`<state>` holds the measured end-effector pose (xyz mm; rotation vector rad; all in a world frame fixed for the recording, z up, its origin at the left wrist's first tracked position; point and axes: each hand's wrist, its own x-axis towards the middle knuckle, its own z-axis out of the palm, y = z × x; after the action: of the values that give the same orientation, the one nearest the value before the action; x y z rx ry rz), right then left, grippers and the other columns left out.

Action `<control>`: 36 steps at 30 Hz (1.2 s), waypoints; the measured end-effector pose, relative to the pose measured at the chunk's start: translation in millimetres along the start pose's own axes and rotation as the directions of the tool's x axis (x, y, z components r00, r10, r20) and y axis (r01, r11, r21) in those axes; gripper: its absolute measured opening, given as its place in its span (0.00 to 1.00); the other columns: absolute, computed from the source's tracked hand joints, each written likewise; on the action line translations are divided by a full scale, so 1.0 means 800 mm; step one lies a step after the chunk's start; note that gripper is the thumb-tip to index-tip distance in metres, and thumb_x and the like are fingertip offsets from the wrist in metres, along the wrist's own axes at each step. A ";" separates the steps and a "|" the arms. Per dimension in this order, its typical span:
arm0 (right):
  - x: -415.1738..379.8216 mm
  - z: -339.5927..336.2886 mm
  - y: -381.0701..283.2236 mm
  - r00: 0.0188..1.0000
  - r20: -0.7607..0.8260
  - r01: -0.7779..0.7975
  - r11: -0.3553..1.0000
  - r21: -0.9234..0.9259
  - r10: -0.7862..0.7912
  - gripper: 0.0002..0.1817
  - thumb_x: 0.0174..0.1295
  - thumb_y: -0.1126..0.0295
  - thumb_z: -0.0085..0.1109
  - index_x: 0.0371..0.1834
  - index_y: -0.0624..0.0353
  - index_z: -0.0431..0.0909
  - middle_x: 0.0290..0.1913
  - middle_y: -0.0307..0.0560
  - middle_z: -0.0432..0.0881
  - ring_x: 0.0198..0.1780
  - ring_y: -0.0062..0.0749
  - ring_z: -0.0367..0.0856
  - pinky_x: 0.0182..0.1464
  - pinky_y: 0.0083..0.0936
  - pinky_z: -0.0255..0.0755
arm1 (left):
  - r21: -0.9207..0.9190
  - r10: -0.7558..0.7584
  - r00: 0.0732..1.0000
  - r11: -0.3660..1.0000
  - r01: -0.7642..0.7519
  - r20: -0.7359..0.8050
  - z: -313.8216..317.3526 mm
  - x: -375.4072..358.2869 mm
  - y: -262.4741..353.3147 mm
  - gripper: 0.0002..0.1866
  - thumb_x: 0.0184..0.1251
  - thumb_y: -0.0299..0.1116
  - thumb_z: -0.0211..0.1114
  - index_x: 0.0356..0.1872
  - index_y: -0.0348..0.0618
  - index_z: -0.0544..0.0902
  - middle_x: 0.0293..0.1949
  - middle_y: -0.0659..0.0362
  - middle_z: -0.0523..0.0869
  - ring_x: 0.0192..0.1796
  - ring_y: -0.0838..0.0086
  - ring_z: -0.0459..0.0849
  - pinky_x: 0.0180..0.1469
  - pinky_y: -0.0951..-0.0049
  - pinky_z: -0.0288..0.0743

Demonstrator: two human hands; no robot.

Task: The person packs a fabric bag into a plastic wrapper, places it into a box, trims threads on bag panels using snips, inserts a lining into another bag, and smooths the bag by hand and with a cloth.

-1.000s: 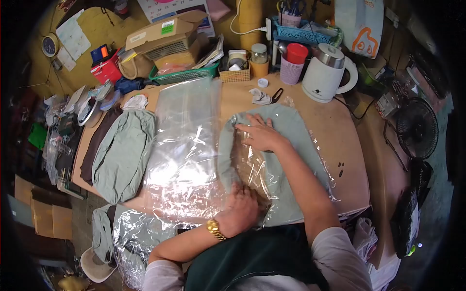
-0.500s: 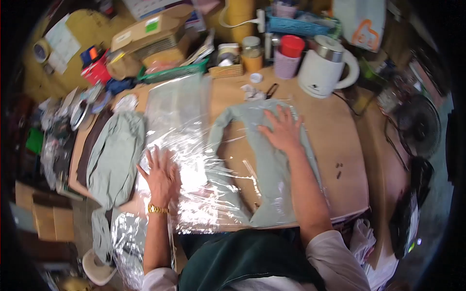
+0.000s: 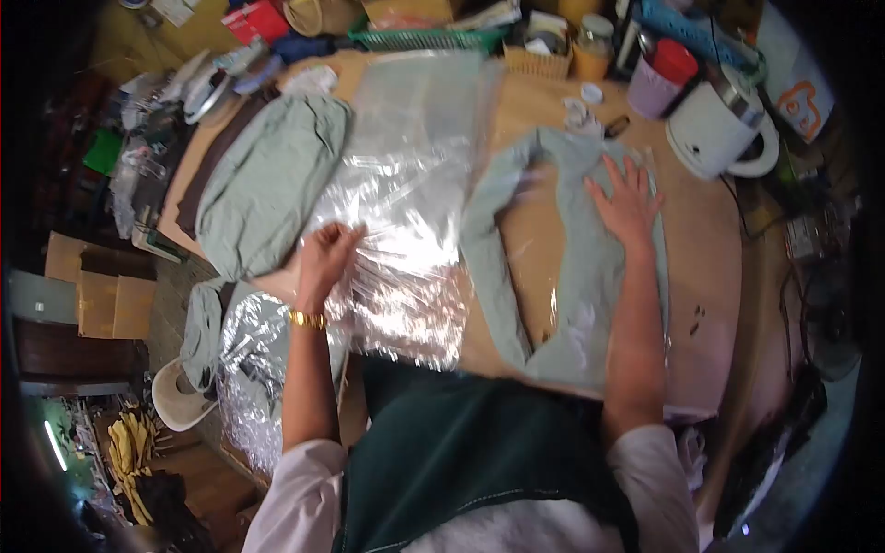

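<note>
My right hand (image 3: 627, 203) lies flat with fingers spread on a pale grey-green garment (image 3: 585, 267), which is folded inside a clear plastic bag. The garment's long narrow part loops round at the left, with brown tabletop showing through the gap. My left hand (image 3: 329, 263), with a gold band at the wrist, is closed over the left side of the stacked clear plastic bags (image 3: 415, 175). Its fingertips are pressed together; whether they pinch a bag's edge is hidden. Beyond it, at the left, rests another grey-green garment (image 3: 272, 180), bunched into a long bundle.
Along the back stand a green basket (image 3: 424, 40), a jar (image 3: 593, 51), a lilac cup (image 3: 656, 85) and a white kettle (image 3: 714, 134). Bagged garments (image 3: 253, 369) hang beside the table's left front edge, near a pale stool (image 3: 180, 396). Small dark bits (image 3: 697, 321) lie at the right.
My left hand has gone from flat and spread on the plastic to closed fingers. My right hand stays spread on the bagged garment. The view has swung to the left and down.
</note>
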<state>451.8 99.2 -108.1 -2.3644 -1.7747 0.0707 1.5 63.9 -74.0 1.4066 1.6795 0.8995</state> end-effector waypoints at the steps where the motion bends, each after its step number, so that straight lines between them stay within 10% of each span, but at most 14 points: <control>1: 0.001 0.001 0.000 1.000 0.024 -0.002 1.000 0.000 0.002 0.38 0.64 0.35 0.49 0.76 0.34 0.60 0.79 0.48 0.53 0.80 0.47 0.46 0.74 0.68 0.34 | -0.094 0.146 0.989 0.984 -0.149 -0.038 0.006 0.004 -0.014 0.15 0.67 0.38 0.70 0.27 0.39 0.78 0.22 0.71 0.73 0.26 0.87 0.65 0.26 0.79 0.60; 3: 0.014 -0.006 0.021 0.999 0.049 -0.014 1.000 -0.027 0.016 0.39 0.64 0.36 0.50 0.76 0.37 0.61 0.79 0.49 0.53 0.79 0.48 0.48 0.75 0.63 0.37 | 0.065 0.116 0.992 0.992 -0.112 -0.058 0.001 -0.007 -0.006 0.24 0.72 0.48 0.64 0.52 0.36 0.75 0.24 0.66 0.74 0.27 0.83 0.68 0.30 0.78 0.63; 5: 0.028 -0.018 0.055 0.977 0.020 0.180 0.865 0.468 -0.214 0.37 0.65 0.42 0.54 0.74 0.47 0.64 0.78 0.53 0.56 0.78 0.50 0.52 0.77 0.46 0.46 | 0.032 0.103 0.994 0.994 -0.102 -0.020 0.003 -0.031 0.013 0.33 0.74 0.53 0.57 0.68 0.38 0.63 0.23 0.62 0.74 0.26 0.79 0.70 0.32 0.75 0.65; 7: -0.038 -0.109 0.038 0.974 -0.086 0.227 0.905 0.360 -0.210 0.33 0.66 0.51 0.56 0.71 0.56 0.67 0.75 0.58 0.61 0.75 0.51 0.58 0.74 0.35 0.54 | 0.229 0.053 0.999 0.972 -0.051 -0.001 0.008 -0.050 0.024 0.41 0.75 0.50 0.55 0.79 0.53 0.42 0.24 0.55 0.78 0.26 0.69 0.77 0.35 0.65 0.71; 9: -0.105 -0.162 0.025 0.996 -0.062 0.085 0.951 0.298 -0.070 0.28 0.69 0.61 0.55 0.70 0.60 0.68 0.71 0.58 0.67 0.72 0.47 0.65 0.72 0.38 0.57 | 0.204 0.212 0.974 0.960 -0.192 -0.078 0.029 -0.048 -0.011 0.42 0.74 0.46 0.56 0.79 0.55 0.41 0.46 0.39 0.84 0.41 0.53 0.85 0.48 0.57 0.77; 11: -0.147 -0.120 0.088 0.999 0.007 -0.049 0.984 0.168 0.049 0.30 0.70 0.61 0.53 0.74 0.54 0.62 0.72 0.60 0.66 0.72 0.53 0.63 0.74 0.38 0.56 | 0.110 0.023 0.993 0.994 -0.010 -0.119 0.047 -0.064 0.006 0.33 0.71 0.41 0.61 0.72 0.39 0.62 0.56 0.35 0.78 0.56 0.50 0.81 0.57 0.56 0.74; 13: -0.201 -0.073 0.128 1.000 0.029 -0.013 0.998 0.063 0.011 0.32 0.71 0.56 0.52 0.76 0.54 0.60 0.73 0.62 0.64 0.73 0.55 0.62 0.73 0.42 0.56 | 0.130 0.379 0.909 0.924 -0.360 -0.175 0.055 -0.078 0.010 0.32 0.69 0.40 0.64 0.71 0.42 0.65 0.54 0.39 0.80 0.54 0.52 0.81 0.56 0.58 0.74; 15: -0.249 -0.048 0.107 0.984 -0.150 0.103 0.995 0.014 -0.100 0.30 0.70 0.62 0.56 0.73 0.56 0.64 0.70 0.61 0.68 0.70 0.54 0.66 0.71 0.40 0.58 | 0.135 0.391 0.920 0.911 -0.390 0.027 0.033 -0.085 0.011 0.23 0.68 0.36 0.65 0.62 0.44 0.77 0.48 0.46 0.83 0.49 0.59 0.83 0.52 0.61 0.76; 21: -0.201 -0.132 -0.076 0.982 0.006 0.159 0.843 0.513 -0.189 0.20 0.67 0.71 0.57 0.61 0.64 0.76 0.59 0.56 0.79 0.63 0.43 0.74 0.69 0.34 0.61 | 0.165 0.429 0.703 0.895 -0.414 -0.567 -0.155 -0.146 -0.046 0.07 0.62 0.28 0.68 0.40 0.42 0.88 0.35 0.54 0.85 0.36 0.63 0.83 0.42 0.66 0.77; 24: -0.200 -0.152 -0.221 0.882 -0.101 0.353 0.505 0.788 -0.460 0.20 0.65 0.73 0.57 0.58 0.70 0.76 0.58 0.55 0.80 0.62 0.39 0.75 0.68 0.33 0.62 | 0.333 0.321 0.458 0.941 -0.058 -0.829 -0.268 -0.251 -0.106 0.07 0.64 0.29 0.69 0.41 0.42 0.89 0.38 0.57 0.87 0.41 0.74 0.83 0.45 0.74 0.76; 29: -0.247 -0.115 -0.465 0.342 -0.222 0.731 0.110 0.673 -0.913 0.28 0.52 0.73 0.70 0.60 0.63 0.76 0.52 0.59 0.81 0.55 0.51 0.80 0.62 0.34 0.69 | 0.174 0.146 0.106 0.922 0.347 -0.984 -0.332 -0.415 -0.242 0.12 0.66 0.36 0.69 0.41 0.36 0.88 0.32 0.56 0.85 0.37 0.74 0.81 0.43 0.73 0.74; 33: -0.270 0.006 -0.558 0.210 -0.122 0.680 0.055 0.732 -0.970 0.29 0.53 0.73 0.69 0.61 0.61 0.74 0.59 0.63 0.75 0.51 0.60 0.79 0.54 0.42 0.73 | 0.027 -0.035 0.100 0.834 0.552 -0.994 -0.300 -0.482 -0.344 0.16 0.67 0.37 0.68 0.50 0.39 0.85 0.45 0.52 0.83 0.41 0.66 0.83 0.45 0.69 0.76; 35: -0.282 0.059 -0.578 0.194 0.123 0.851 0.229 0.473 -0.973 0.33 0.54 0.70 0.70 0.65 0.57 0.71 0.69 0.60 0.64 0.55 0.62 0.76 0.56 0.45 0.71 | 0.119 -0.048 0.155 0.435 0.893 -0.987 -0.272 -0.469 -0.333 0.25 0.68 0.37 0.66 0.65 0.45 0.75 0.64 0.49 0.72 0.54 0.54 0.80 0.54 0.58 0.73; 36: -0.290 0.074 -0.582 0.187 0.121 0.852 0.222 0.474 -0.975 0.33 0.54 0.70 0.70 0.65 0.57 0.71 0.69 0.60 0.64 0.55 0.62 0.76 0.56 0.45 0.71 | 0.142 0.002 0.156 0.423 0.895 -0.988 -0.270 -0.458 -0.322 0.35 0.69 0.44 0.63 0.75 0.55 0.62 0.76 0.50 0.52 0.72 0.42 0.63 0.67 0.40 0.59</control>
<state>-64.2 9.9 -101.7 -0.6595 -2.8278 0.6380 -266.0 -346.1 -159.0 0.3137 3.5423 0.4685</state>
